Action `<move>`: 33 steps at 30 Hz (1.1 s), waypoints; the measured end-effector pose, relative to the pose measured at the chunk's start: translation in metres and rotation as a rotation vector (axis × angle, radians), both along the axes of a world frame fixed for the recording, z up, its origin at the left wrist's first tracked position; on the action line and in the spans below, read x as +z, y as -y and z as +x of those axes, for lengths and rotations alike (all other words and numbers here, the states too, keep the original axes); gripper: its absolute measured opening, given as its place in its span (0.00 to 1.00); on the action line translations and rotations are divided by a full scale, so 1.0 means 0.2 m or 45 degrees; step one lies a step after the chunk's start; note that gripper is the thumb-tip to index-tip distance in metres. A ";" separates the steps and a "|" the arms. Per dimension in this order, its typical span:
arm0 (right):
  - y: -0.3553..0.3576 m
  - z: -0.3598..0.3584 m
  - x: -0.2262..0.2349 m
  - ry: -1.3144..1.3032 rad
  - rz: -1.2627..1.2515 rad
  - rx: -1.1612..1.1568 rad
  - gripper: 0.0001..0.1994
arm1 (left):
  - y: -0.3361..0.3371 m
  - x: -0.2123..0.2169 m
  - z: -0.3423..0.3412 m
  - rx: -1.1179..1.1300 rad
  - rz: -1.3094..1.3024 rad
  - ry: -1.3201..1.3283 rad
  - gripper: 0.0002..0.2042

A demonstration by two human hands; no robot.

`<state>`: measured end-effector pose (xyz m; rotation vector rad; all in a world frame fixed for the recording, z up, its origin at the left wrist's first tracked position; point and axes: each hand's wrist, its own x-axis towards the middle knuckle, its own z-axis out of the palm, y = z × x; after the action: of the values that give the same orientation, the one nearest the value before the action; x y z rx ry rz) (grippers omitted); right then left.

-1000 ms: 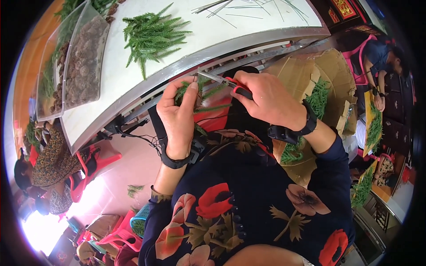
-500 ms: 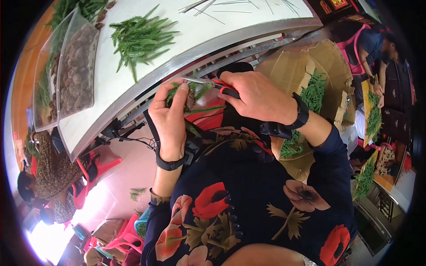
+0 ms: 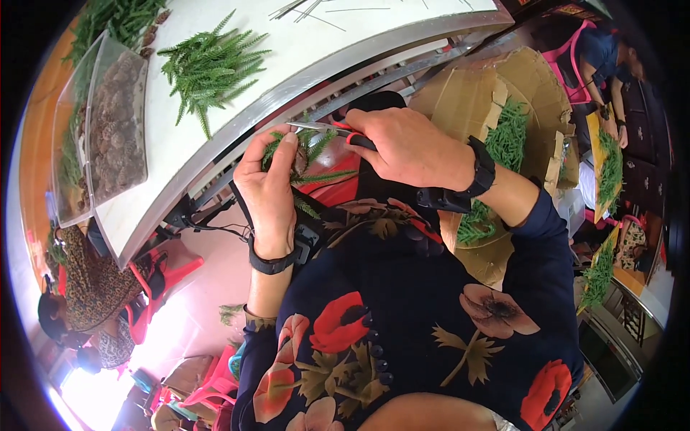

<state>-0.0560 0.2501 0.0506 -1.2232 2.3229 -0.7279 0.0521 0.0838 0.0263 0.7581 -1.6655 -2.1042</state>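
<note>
My left hand (image 3: pixel 266 188) pinches a green artificial pine sprig (image 3: pixel 327 177) just off the table's front edge. A brown pinecone (image 3: pixel 300 159) shows among its needles beside my thumb. My right hand (image 3: pixel 420 149) is closed round long-nose pliers (image 3: pixel 314 126) with red and black handles. Their narrow metal tip reaches the top of the sprig by my left fingertips. Whether the jaws grip anything there is too small to tell. On the white table (image 3: pixel 302 54) lies a bunch of green sprigs (image 3: pixel 212 72).
A clear bin of pinecones (image 3: pixel 118 129) stands at the table's left, with more greenery (image 3: pixel 118 29) behind. Thin wires (image 3: pixel 309 13) lie at the far edge. A cardboard box (image 3: pixel 460 108) holding sprigs is on my right. People sit at both sides.
The whole view has shifted slightly, so the table and bunch sit a little higher and further left. Both hands keep their grips, and the plier tip stays by my left fingertips.
</note>
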 end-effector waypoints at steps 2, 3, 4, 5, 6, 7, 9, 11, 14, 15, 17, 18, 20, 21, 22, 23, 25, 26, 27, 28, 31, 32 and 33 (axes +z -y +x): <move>0.00 0.00 0.01 -0.018 0.003 -0.001 0.12 | 0.00 0.01 0.00 -0.015 0.031 0.012 0.05; -0.01 0.00 0.02 -0.039 0.007 -0.001 0.12 | 0.00 0.01 0.00 -0.016 0.032 0.013 0.05; -0.01 0.00 0.02 -0.060 0.011 -0.001 0.13 | 0.00 0.01 0.00 -0.016 0.040 0.014 0.05; -0.01 0.00 0.02 -0.060 0.012 -0.001 0.13 | 0.00 0.01 0.00 -0.014 0.049 0.016 0.05; -0.01 0.01 0.02 -0.071 -0.004 0.002 0.13 | 0.00 0.00 0.00 -0.012 0.057 0.017 0.05; -0.02 0.01 0.01 -0.082 -0.020 0.005 0.13 | 0.00 0.00 0.00 -0.011 0.058 0.018 0.05; -0.02 0.01 0.01 -0.091 -0.034 0.010 0.13 | 0.00 0.00 0.00 -0.008 0.103 -0.001 0.04; -0.02 0.02 0.01 -0.091 -0.023 0.021 0.13 | 0.00 0.00 0.00 -0.005 0.127 -0.010 0.04; -0.01 0.02 0.01 -0.105 0.003 0.028 0.13 | 0.00 0.01 0.01 0.006 0.159 0.010 0.04; -0.01 0.02 0.02 -0.119 0.023 0.025 0.13 | 0.01 0.00 0.01 0.009 0.159 0.011 0.04; 0.00 0.02 0.02 -0.133 0.044 0.027 0.13 | 0.02 -0.02 0.01 -0.012 0.177 -0.015 0.04; 0.00 0.02 0.02 -0.161 0.038 0.021 0.13 | 0.02 -0.03 0.02 -0.024 0.186 -0.028 0.04; 0.01 0.01 0.01 -0.219 0.026 0.010 0.13 | 0.03 -0.03 0.02 -0.080 0.228 -0.016 0.04; 0.00 0.01 0.00 -0.219 0.026 0.014 0.13 | 0.03 -0.02 0.03 -0.138 0.270 -0.003 0.04; -0.01 0.00 -0.02 -0.298 0.023 0.003 0.13 | 0.03 -0.02 0.03 -0.196 0.311 0.008 0.05; -0.01 -0.01 -0.04 -0.375 0.018 -0.006 0.12 | 0.03 -0.02 0.03 -0.191 0.310 0.009 0.05; 0.00 -0.03 -0.05 -0.451 0.012 -0.012 0.12 | 0.03 -0.01 0.02 -0.222 0.536 0.068 0.04; 0.00 -0.04 -0.06 -0.662 0.070 -0.004 0.11 | 0.03 0.00 0.01 -0.239 0.649 0.097 0.04; 0.01 -0.06 -0.05 -0.873 0.128 0.003 0.10 | 0.03 -0.01 0.00 -0.237 0.649 0.096 0.04; 0.02 -0.06 -0.04 -1.082 0.184 0.018 0.09 | 0.04 -0.01 -0.01 -0.258 0.680 0.116 0.04; 0.06 -0.05 0.02 -1.471 0.312 0.089 0.08 | 0.06 -0.04 -0.02 -0.298 0.745 0.152 0.04; 0.08 -0.06 0.04 -1.667 0.377 0.120 0.08 | 0.06 -0.07 -0.02 -0.324 0.740 0.128 0.04; 0.09 -0.06 0.06 -1.671 0.376 0.125 0.08 | 0.06 -0.09 -0.02 -0.354 0.734 0.100 0.04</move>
<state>-0.0688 0.2329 0.0620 -1.9646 3.0466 0.7156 0.0477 0.0714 0.0076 0.8087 -1.2532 -2.8406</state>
